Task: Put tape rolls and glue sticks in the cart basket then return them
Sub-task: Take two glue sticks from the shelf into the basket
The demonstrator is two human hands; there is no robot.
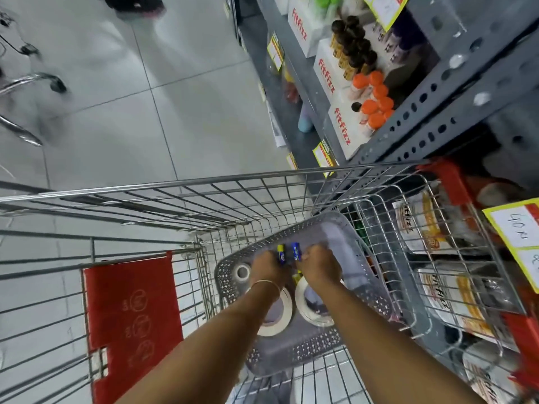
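A grey perforated plastic basket lies inside a wire shopping cart. Both my hands reach down into it. My left hand is closed around a blue and yellow glue stick. Beside it my right hand grips a second blue glue stick. On the basket floor lie a small white tape roll at the left and two large white tape rolls under my forearms. A yellow item peeks out between my wrists; I cannot tell what it is.
A grey metal shelf stands at the right, with white FitFizz boxes, orange-capped bottles and dark-capped bottles. Yellow price tags hang on its edges. The cart's red child-seat flap is at the left. Tiled floor lies ahead.
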